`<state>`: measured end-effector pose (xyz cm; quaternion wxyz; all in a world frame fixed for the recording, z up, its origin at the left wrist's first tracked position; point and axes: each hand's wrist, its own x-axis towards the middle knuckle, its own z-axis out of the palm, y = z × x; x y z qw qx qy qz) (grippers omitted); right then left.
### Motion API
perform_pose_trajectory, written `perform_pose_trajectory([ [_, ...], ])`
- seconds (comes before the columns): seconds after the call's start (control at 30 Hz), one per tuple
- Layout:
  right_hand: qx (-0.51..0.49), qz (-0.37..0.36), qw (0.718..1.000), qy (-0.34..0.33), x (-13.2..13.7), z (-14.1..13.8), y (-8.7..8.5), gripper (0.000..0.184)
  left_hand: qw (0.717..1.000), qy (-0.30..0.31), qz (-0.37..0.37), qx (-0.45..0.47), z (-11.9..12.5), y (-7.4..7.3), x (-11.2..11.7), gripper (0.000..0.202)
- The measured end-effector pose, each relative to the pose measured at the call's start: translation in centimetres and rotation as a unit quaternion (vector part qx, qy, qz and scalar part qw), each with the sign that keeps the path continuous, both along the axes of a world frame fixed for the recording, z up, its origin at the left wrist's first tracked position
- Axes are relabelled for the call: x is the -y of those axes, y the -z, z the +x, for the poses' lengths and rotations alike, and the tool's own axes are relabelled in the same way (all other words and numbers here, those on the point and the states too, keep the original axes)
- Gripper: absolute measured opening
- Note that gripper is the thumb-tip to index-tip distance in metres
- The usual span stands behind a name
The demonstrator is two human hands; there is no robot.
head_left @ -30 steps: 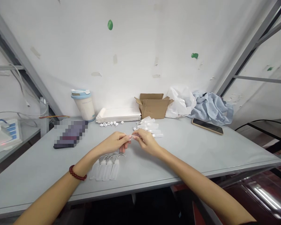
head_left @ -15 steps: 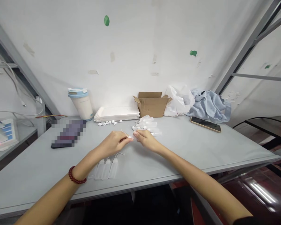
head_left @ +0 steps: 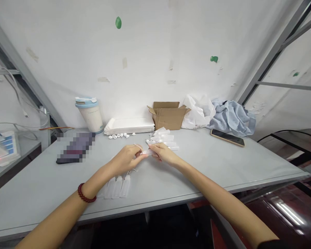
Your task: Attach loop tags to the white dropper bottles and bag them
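A small clear plastic bottle (head_left: 148, 152) lies sideways between my hands above the middle of the table. My right hand (head_left: 165, 154) is closed around its body. At the neck end, my left hand (head_left: 126, 159) pinches with thumb and fingers; a thin white cord (head_left: 139, 146) loops over these fingers. Whether a cap sits under the left fingertips I cannot make out. Several similar bottles (head_left: 117, 188) with white cords lie side by side below my left wrist, partly hidden by it. More clear bottles (head_left: 168, 138) lie just behind my right hand.
Several small white caps (head_left: 121, 135) lie before a stack of white envelopes (head_left: 129, 126). An open cardboard box (head_left: 168, 118), a white plastic bag (head_left: 197, 112), a blue cloth (head_left: 232, 117) and a phone (head_left: 227, 137) are to the right. A blue-lidded cup (head_left: 91, 116) stands left.
My right hand has drawn back slightly to the right along the bottle, so more of the clear body shows between my hands. My left hand has barely moved.
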<state>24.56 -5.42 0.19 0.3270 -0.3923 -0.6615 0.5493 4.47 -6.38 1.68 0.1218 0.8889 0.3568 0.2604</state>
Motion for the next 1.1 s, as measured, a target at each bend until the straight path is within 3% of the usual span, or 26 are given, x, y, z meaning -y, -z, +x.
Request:
perform_pose_trajectory([
  [0.13,0.067,0.226,0.971,0.042,0.4,-0.5,0.1,0.039,0.991,-0.043,-0.124,0.032,-0.2,-1.3,0.0,0.044],
  [0.2,0.098,0.294,0.95,0.044,0.5,-0.6,0.1,0.035,0.984,-0.041,-0.17,0.043,-0.2,-1.7,0.1,0.045],
  [0.27,0.112,0.3,0.947,0.037,0.6,-0.5,0.0,0.036,0.98,-0.031,-0.187,0.054,-0.2,-1.8,0.2,0.044],
  [0.37,0.111,0.251,0.961,0.032,0.6,-0.4,0.0,0.041,0.982,-0.026,-0.178,0.061,-0.1,-1.6,0.4,0.045],
  [0.6,0.082,0.119,0.989,0.03,-0.1,-0.5,0.8,0.051,0.996,-0.008,-0.08,0.029,0.5,-0.8,0.0,0.042],
  [0.67,0.112,0.162,0.979,0.052,-0.4,0.1,0.1,0.049,0.996,-0.014,-0.079,0.037,0.0,-0.7,-0.7,0.036],
  [0.73,0.148,0.255,0.951,0.094,-0.8,1.4,-1.0,0.045,0.996,-0.034,-0.07,0.052,-1.0,-0.5,-1.8,0.033],
  [0.8,0.155,0.303,0.93,0.142,-1.2,3.1,-2.3,0.038,0.993,-0.097,-0.04,0.046,-2.5,0.0,-3.5,0.035],
  [0.9,0.128,0.327,0.907,0.231,-2.0,5.6,-3.5,0.027,0.987,-0.159,0.013,0.025,-4.8,1.3,-6.2,0.036],
  [1.0,0.121,0.339,0.892,0.274,-2.6,6.7,-3.6,0.022,0.988,-0.15,0.027,-0.01,-5.8,2.5,-8.4,0.041],
  [1.1,0.143,0.351,0.885,0.272,-2.8,6.7,-3.2,0.016,0.988,-0.143,0.019,-0.045,-5.7,3.1,-9.4,0.043],
])
